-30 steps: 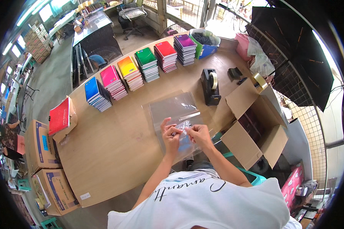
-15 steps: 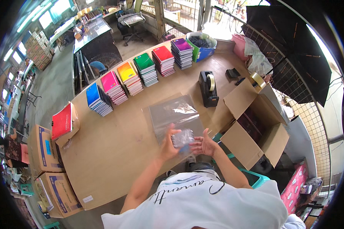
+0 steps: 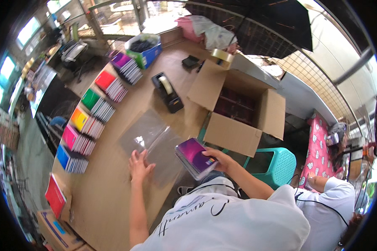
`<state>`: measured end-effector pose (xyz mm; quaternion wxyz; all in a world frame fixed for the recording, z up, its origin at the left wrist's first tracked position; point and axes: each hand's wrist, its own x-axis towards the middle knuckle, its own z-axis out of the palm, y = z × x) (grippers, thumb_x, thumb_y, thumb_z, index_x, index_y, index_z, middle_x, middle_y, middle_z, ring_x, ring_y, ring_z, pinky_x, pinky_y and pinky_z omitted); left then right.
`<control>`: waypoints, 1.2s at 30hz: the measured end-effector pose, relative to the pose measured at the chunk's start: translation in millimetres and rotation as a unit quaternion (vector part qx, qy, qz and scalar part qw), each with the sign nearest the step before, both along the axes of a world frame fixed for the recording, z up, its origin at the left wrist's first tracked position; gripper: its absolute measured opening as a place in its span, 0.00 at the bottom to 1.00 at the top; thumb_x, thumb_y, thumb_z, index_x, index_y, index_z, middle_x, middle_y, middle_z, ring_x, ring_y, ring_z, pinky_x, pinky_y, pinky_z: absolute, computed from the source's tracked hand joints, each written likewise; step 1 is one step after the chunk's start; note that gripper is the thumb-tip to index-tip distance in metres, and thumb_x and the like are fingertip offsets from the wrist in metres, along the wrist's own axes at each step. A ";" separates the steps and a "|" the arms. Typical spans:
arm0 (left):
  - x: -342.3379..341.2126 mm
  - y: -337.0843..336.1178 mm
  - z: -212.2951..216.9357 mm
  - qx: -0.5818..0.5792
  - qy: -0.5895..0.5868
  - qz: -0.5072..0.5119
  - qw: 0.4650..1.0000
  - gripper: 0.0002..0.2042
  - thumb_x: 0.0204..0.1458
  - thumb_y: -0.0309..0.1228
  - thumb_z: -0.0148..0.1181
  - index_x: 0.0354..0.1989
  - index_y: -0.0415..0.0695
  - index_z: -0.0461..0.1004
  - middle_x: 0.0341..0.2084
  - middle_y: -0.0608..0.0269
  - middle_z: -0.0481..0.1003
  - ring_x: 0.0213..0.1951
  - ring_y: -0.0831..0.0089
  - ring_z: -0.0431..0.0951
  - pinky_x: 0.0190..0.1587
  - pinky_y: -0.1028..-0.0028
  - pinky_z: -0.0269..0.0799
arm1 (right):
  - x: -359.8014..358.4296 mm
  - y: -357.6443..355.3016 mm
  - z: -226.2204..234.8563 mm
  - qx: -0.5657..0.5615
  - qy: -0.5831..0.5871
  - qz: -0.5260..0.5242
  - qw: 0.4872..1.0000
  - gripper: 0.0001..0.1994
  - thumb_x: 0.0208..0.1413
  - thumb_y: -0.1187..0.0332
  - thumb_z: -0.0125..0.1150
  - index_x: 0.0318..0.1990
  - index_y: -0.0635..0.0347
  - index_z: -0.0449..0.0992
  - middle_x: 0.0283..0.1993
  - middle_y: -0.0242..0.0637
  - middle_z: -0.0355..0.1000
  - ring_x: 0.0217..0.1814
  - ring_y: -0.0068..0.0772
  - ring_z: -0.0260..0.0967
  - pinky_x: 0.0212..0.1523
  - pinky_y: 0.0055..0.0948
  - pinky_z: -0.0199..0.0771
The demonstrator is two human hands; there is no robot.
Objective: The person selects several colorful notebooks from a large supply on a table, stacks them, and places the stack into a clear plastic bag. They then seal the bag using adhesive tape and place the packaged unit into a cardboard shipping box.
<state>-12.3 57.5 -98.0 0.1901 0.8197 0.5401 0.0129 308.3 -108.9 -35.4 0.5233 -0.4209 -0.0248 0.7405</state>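
My right hand (image 3: 219, 159) grips a small stack of purple spiral notebooks (image 3: 195, 155) by its right edge, above the table's near edge. The purple cover faces up, and the wire binding runs along the near left side. My left hand (image 3: 140, 167) is open, fingers spread, at the near left edge of the clear plastic sheets (image 3: 165, 146) lying on the table. Whether its fingertips touch the plastic I cannot tell. A black tape dispenser (image 3: 168, 94) with a roll of clear tape stands beyond the sheets.
Along the table's (image 3: 109, 180) far left edge runs a row of notebook stacks (image 3: 89, 121) in several colours. An open carton (image 3: 232, 134) stands at the right, its flaps spread. Below it is a teal stool (image 3: 276, 167). Another person's white sleeve (image 3: 326, 205) shows at lower right.
Both hands were around a pale, blurred bundle. Now my left hand is apart over the plastic, and my right alone holds purple notebooks. The view has swung right, bringing another person in.
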 end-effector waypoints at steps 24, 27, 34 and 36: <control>19.2 30.2 10.5 0.165 -0.098 0.220 0.956 0.37 0.42 0.32 0.67 0.65 0.54 0.59 0.65 0.52 0.53 0.64 0.52 0.56 0.63 0.50 0.50 | 309.2 155.5 -85.9 0.103 -0.840 0.053 0.530 0.19 0.45 0.70 0.67 0.48 0.60 0.75 0.40 0.44 0.71 0.43 0.45 0.71 0.45 0.39 0.72; 4.1 35.0 -4.6 0.216 -0.028 0.284 0.934 0.23 0.41 0.31 0.67 0.51 0.53 0.73 0.62 0.57 0.59 0.62 0.55 0.60 0.64 0.49 0.47 | 185.6 154.6 -12.5 0.277 -0.744 0.045 0.606 0.11 0.47 0.80 0.60 0.41 0.62 0.77 0.26 0.36 0.71 0.28 0.30 0.71 0.36 0.27 0.72; 6.5 30.6 13.5 0.230 -0.206 0.333 0.891 0.06 0.42 0.22 0.63 0.28 0.44 0.73 0.43 0.63 0.74 0.46 0.69 0.75 0.50 0.63 0.69 | -0.9 136.3 -13.5 0.492 -0.548 0.261 0.624 0.19 0.47 0.69 0.67 0.49 0.53 0.74 0.50 0.41 0.69 0.51 0.46 0.67 0.53 0.42 0.68; -8.6 35.5 5.2 0.089 -0.336 0.388 0.853 0.13 0.45 0.18 0.59 0.39 0.42 0.69 0.31 0.64 0.77 0.34 0.74 0.79 0.34 0.74 0.74 | -30.1 147.1 -34.5 0.503 -0.601 0.313 0.538 0.26 0.49 0.59 0.65 0.57 0.49 0.68 0.59 0.42 0.62 0.62 0.49 0.57 0.59 0.52 0.58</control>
